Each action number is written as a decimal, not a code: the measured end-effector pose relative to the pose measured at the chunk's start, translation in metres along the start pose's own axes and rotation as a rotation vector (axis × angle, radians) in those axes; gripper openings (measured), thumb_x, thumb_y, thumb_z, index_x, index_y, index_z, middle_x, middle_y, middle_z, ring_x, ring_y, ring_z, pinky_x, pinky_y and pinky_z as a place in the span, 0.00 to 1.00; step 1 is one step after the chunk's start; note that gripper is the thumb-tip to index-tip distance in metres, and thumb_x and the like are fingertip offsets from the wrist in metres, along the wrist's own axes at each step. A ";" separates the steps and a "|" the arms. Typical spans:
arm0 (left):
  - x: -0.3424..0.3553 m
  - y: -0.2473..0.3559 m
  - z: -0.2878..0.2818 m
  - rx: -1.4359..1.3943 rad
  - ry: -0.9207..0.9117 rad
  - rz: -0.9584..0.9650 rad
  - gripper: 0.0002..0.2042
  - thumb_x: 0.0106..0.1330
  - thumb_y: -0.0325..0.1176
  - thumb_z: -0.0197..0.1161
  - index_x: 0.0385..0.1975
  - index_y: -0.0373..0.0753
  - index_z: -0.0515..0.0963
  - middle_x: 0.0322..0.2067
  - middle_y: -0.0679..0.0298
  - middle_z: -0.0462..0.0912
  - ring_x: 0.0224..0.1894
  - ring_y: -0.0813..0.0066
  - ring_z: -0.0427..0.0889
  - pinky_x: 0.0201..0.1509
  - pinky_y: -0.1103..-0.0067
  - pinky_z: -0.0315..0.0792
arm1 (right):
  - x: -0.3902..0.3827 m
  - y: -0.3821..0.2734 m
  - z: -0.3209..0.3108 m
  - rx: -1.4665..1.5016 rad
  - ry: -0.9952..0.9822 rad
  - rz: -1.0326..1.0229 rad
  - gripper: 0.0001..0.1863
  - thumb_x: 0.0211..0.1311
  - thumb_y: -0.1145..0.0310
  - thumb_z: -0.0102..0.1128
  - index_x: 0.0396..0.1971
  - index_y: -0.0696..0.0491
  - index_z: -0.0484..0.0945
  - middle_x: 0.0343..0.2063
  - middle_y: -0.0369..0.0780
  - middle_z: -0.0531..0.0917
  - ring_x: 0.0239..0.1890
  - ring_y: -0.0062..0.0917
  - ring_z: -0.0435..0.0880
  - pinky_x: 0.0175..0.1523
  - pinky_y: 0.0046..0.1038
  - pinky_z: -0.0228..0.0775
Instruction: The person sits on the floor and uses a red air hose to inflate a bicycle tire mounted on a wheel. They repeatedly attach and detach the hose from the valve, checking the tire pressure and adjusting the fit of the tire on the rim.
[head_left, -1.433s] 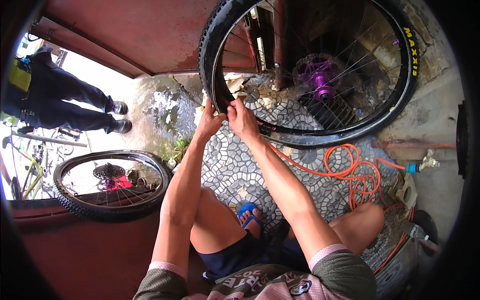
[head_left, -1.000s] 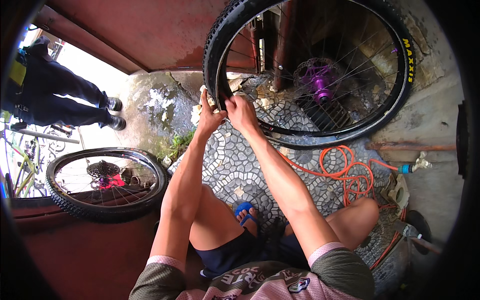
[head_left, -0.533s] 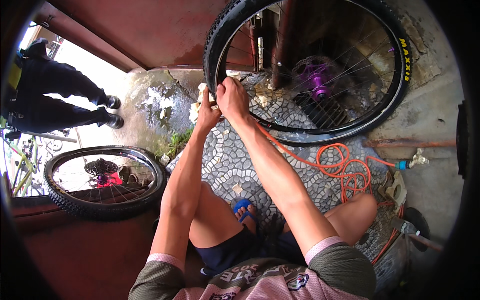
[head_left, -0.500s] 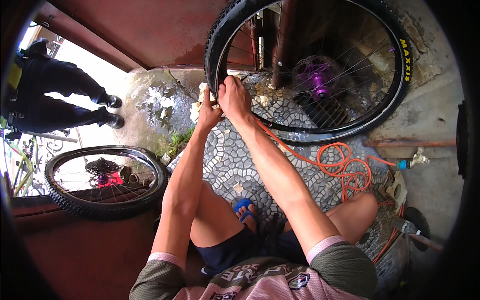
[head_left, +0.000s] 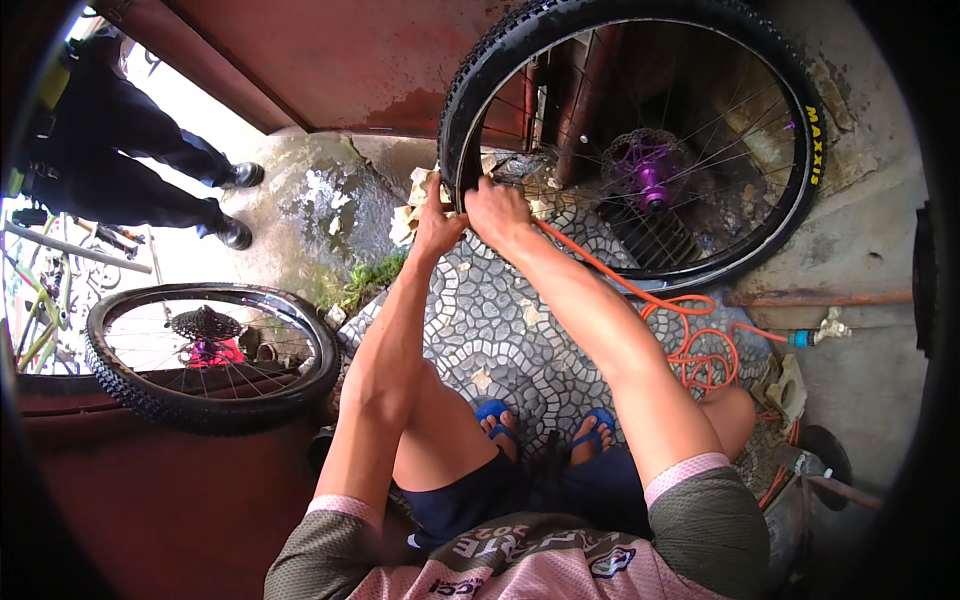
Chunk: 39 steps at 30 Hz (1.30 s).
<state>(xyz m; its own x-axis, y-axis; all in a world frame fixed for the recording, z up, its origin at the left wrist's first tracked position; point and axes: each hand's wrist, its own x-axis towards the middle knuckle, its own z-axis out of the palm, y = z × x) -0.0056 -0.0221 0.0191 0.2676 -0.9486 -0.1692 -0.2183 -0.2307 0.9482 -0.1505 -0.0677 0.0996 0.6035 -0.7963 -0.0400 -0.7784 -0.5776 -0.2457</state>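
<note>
A large bicycle wheel (head_left: 458, 119) with a black knobbly tyre, yellow lettering and a purple hub (head_left: 652, 180) with a disc rotor stands in front of me, filling the upper right. My left hand (head_left: 440, 222) grips the left lower side of its tyre, index finger stretched along the outside and thumb toward the inner edge. My right hand (head_left: 497, 210) is closed just inside the rim at the same spot, fingers curled on the tyre edge; exactly what the fingertips pinch is hidden. Pale crumpled scraps (head_left: 406, 223) lie behind my left hand.
A second wheel (head_left: 140, 390) with a cassette lies at the left beside red metal panels (head_left: 150, 500). Another person's dark trousers and shoes (head_left: 140, 160) are top left, near bicycles (head_left: 40, 300). An orange hose (head_left: 690, 350) with a tap fitting (head_left: 830, 330) coils on the pebbled floor.
The wheel and both hands have shifted rightward in the view. My right hand rose slightly along the tyre, then dropped a little. My right foot in its blue sandal has come into view.
</note>
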 end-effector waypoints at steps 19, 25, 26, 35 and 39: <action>-0.010 0.019 0.000 -0.029 -0.012 0.016 0.42 0.56 0.20 0.59 0.74 0.47 0.54 0.26 0.53 0.83 0.24 0.64 0.85 0.28 0.70 0.80 | -0.002 0.009 0.020 -0.016 -0.185 0.049 0.13 0.69 0.70 0.54 0.44 0.56 0.87 0.55 0.49 0.80 0.52 0.49 0.87 0.54 0.49 0.82; -0.009 0.017 0.007 -0.207 -0.085 -0.011 0.40 0.66 0.15 0.56 0.77 0.49 0.51 0.32 0.52 0.85 0.34 0.66 0.88 0.35 0.71 0.84 | -0.027 0.059 0.053 -0.032 -0.200 0.085 0.10 0.68 0.69 0.54 0.39 0.51 0.86 0.48 0.48 0.83 0.49 0.49 0.86 0.53 0.48 0.79; -0.012 0.016 0.009 -0.221 -0.070 -0.019 0.39 0.67 0.15 0.56 0.76 0.48 0.51 0.33 0.52 0.86 0.35 0.66 0.88 0.36 0.71 0.84 | -0.043 0.077 0.071 0.031 -0.179 0.107 0.09 0.68 0.68 0.56 0.40 0.51 0.86 0.46 0.49 0.84 0.46 0.49 0.86 0.52 0.48 0.79; -0.012 -0.006 -0.015 0.123 -0.075 -0.024 0.38 0.62 0.42 0.75 0.66 0.32 0.60 0.47 0.44 0.87 0.48 0.51 0.88 0.52 0.65 0.80 | -0.187 0.172 0.117 0.284 -0.327 0.428 0.26 0.63 0.71 0.58 0.63 0.45 0.77 0.54 0.51 0.80 0.57 0.48 0.81 0.61 0.43 0.73; -0.007 -0.010 -0.003 0.427 0.090 -0.084 0.47 0.58 0.57 0.77 0.66 0.31 0.61 0.48 0.39 0.85 0.51 0.42 0.86 0.57 0.61 0.77 | -0.222 0.192 0.131 0.498 -0.338 0.466 0.39 0.62 0.75 0.59 0.75 0.44 0.62 0.50 0.48 0.84 0.53 0.44 0.84 0.60 0.40 0.74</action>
<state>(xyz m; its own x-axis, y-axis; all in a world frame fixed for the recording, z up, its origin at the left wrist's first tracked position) -0.0030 -0.0123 0.0115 0.3777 -0.9043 -0.1988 -0.5557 -0.3931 0.7326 -0.4116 0.0217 -0.0657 0.3142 -0.7933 -0.5215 -0.8443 0.0176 -0.5355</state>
